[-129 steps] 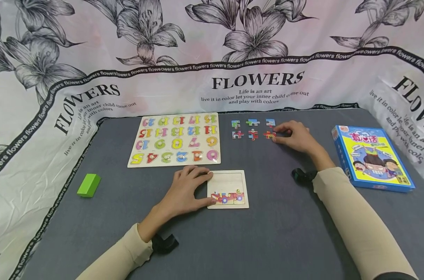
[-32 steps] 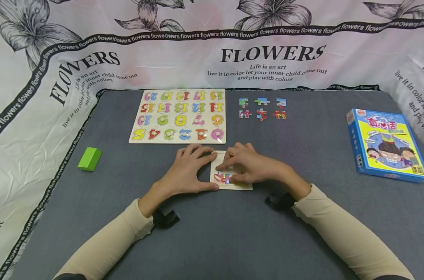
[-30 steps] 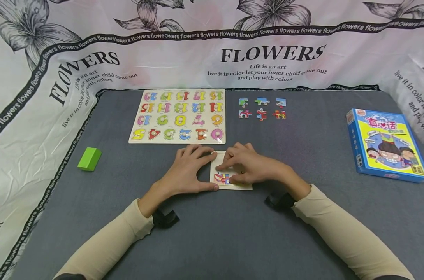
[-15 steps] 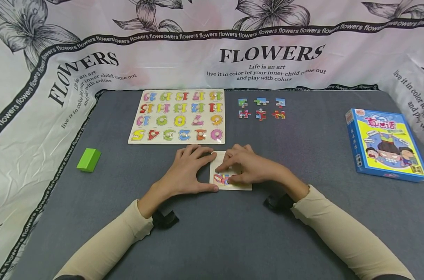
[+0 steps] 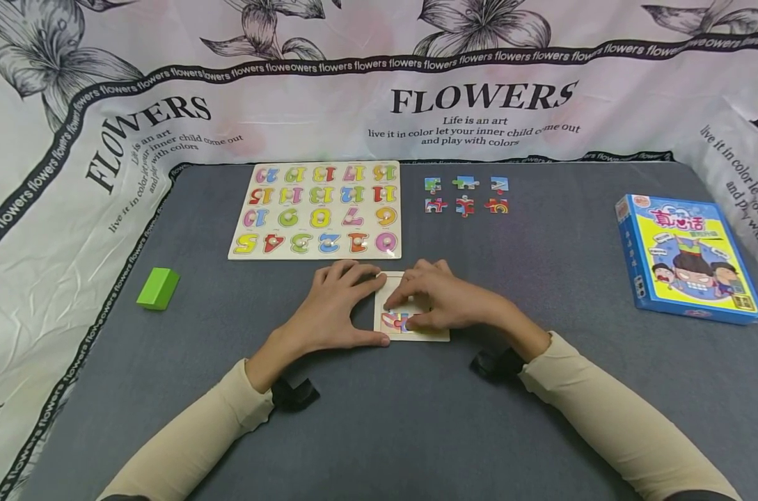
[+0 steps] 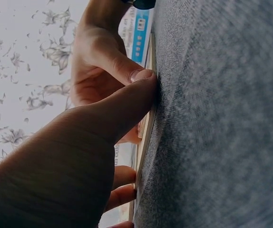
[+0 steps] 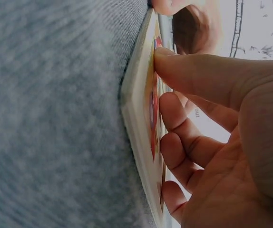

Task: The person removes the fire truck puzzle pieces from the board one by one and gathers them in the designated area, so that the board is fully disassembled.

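Observation:
A small wooden jigsaw tray (image 5: 444,335) lies flat on the grey cloth, with picture pieces (image 5: 392,321) of a red vehicle along its near side. My left hand (image 5: 331,309) holds the tray's left side, thumb at the near corner and forefinger at the far corner. Over the tray, my right hand (image 5: 450,299) bends its fingers downward. The right wrist view shows its thumb (image 7: 189,71) touching the picture and several bent fingertips against the tray (image 7: 131,114); nothing is lifted between them. This hand hides much of the tray's right half.
Several loose jigsaw pieces (image 5: 465,206) lie in two rows beyond the tray. Left of them is a number puzzle board (image 5: 316,255). A green block (image 5: 158,289) sits at the far left, a blue and yellow box (image 5: 692,257) at the right. Flowered cloth (image 5: 328,139) hangs behind.
Since the oldest frame, the right hand has come from the loose pieces to the tray, and the head view has tilted down. Over the last second both hands have stayed nearly still.

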Motion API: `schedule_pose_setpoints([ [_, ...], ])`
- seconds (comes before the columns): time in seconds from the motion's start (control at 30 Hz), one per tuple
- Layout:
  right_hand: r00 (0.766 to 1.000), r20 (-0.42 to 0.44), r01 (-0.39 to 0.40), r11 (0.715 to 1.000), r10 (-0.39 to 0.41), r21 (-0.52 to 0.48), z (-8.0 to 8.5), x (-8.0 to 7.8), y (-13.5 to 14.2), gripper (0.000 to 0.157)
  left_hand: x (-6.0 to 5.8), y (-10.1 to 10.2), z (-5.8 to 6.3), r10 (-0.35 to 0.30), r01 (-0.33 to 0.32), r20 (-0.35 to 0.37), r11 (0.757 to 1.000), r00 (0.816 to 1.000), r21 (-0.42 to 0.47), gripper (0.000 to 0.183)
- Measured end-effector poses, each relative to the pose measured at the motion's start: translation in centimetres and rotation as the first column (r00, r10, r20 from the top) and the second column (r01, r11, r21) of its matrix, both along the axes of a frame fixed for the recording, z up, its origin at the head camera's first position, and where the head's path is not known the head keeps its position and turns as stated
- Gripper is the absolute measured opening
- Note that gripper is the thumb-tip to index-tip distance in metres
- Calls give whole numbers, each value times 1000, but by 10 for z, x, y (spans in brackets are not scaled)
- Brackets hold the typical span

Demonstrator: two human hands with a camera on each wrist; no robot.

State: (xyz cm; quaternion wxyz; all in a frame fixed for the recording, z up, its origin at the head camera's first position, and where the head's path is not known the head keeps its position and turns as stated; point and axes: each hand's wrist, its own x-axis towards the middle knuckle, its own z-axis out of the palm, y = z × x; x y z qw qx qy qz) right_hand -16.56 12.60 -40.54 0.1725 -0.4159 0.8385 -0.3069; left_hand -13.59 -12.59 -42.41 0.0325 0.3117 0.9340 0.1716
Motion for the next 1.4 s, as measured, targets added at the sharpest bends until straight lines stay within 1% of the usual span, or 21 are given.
schedule_pose_setpoints([
  [0.23, 1000, 5, -5, 1000, 5, -24, -1, 0, 0, 35, 0, 0, -1, -1, 1, 1, 1000, 1000, -5, 97],
  [0.47, 1000, 7, -23, 1000, 23, -20, 0, 0, -2, 37, 0, 0, 0, 0, 0, -1, 1000, 1000, -1, 97],
  [0.77, 997, -65, -42, 999, 42, 1, -1, 3, -5, 39, 1, 1, 0, 0, 0, 2, 1000, 1000, -2, 97],
  [1.0, 995, -91, -28, 1000, 28, 0, -1, 5, -6, 39, -1, 2, 0, -2, 2, -6, 1000, 1000, -14, 96],
  [1.23, 996, -87, -22, 1000, 21, -6, -1, 5, -4, 39, -1, 3, 0, -11, 11, -28, 1000, 1000, 1, 95],
  [1.4, 998, -59, -33, 999, 33, 3, -1, 3, -2, 39, 1, 2, -1, -6, 6, -20, 1000, 1000, 13, 95],
])
